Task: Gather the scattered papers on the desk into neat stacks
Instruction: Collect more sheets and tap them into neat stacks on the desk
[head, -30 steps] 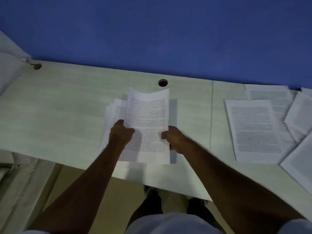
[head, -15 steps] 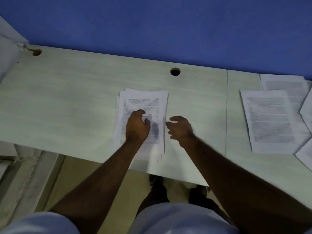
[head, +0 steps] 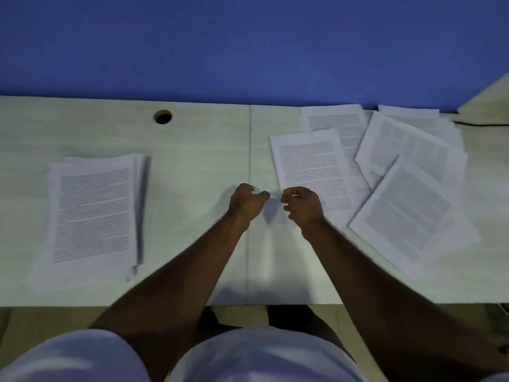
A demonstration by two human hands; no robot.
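A stack of printed papers [head: 93, 213] lies on the left part of the pale desk [head: 198, 161], its edges slightly uneven. Several loose printed sheets [head: 407, 194] lie scattered and overlapping on the right part; the nearest single sheet [head: 311, 166] is just beyond my right hand. My left hand [head: 246, 202] and my right hand [head: 303, 208] hover side by side over the middle of the desk, fingers curled loosely and apart, holding nothing. The right hand's fingers are over the lower left corner of the nearest sheet.
A round cable hole [head: 163, 117] sits at the back of the desk near the blue wall [head: 248, 45]. A seam [head: 250, 150] divides the desk. A pale surface [head: 487, 103] shows at the far right. The desk's front edge runs above my lap.
Both hands have let go of the stack and moved right to the middle of the desk. The view has swung right, so the stack is now at the left and more scattered sheets show.
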